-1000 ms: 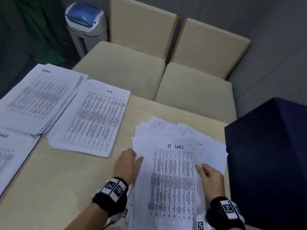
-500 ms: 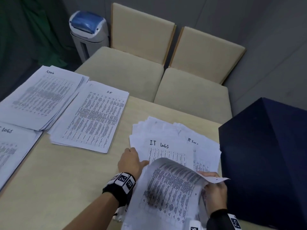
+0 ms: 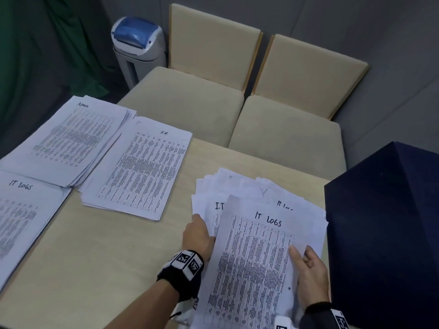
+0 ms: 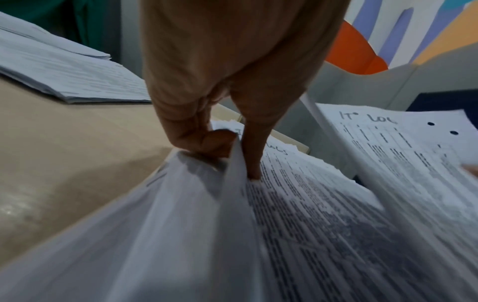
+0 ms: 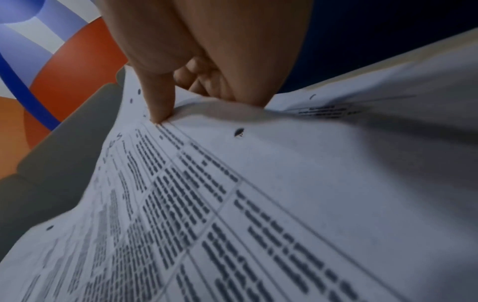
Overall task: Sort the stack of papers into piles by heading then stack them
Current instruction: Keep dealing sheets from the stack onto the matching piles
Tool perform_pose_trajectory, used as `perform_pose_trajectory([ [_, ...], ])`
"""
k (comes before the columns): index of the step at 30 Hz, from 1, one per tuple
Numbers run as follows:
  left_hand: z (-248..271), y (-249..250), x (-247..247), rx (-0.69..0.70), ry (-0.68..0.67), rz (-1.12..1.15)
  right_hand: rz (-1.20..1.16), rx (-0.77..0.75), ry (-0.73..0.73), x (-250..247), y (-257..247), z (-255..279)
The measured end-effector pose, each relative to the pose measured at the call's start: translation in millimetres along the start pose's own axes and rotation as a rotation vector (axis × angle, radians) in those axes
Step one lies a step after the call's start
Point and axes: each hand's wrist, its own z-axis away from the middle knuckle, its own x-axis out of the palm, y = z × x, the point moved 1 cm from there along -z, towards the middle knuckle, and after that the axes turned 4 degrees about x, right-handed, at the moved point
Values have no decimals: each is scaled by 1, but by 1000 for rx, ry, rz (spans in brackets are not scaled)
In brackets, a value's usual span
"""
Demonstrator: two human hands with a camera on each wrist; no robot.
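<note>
I see the lifted sheet (image 3: 256,264), headed "IT LOGS", raised above the loose stack (image 3: 240,186) at the near right of the table (image 3: 114,257); its top edge overlaps another sheet headed "I.T" in that stack. I read the right hand (image 3: 311,276) as pinching the sheet at its right edge; thumb on the printed face, the other fingers curled beneath it, as the right wrist view shows. I read the left hand (image 3: 198,238) as pinching paper at the left edge of the stack; in the left wrist view the thumb (image 4: 254,143) lies on top of a printed page and the curled fingers (image 4: 191,134) grip below; whether that paper is the lifted sheet or a stack page, I cannot tell. Left of the stack and well apart lies the HR pile (image 3: 140,169); just beside it the Admin pile (image 3: 69,141), its corner overlapped; nearer, at the left edge, the IT pile (image 3: 21,222). A dark box (image 3: 389,233) stands to the right of the stack; two chairs (image 3: 237,98) stand beyond the table; a bin (image 3: 137,48) stands to their left.
</note>
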Motion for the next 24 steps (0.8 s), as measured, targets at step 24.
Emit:
perform_pose_trajectory([
  [24, 12, -6, -9, -63, -51, 402, -120, -13, 13, -17, 20, 8],
])
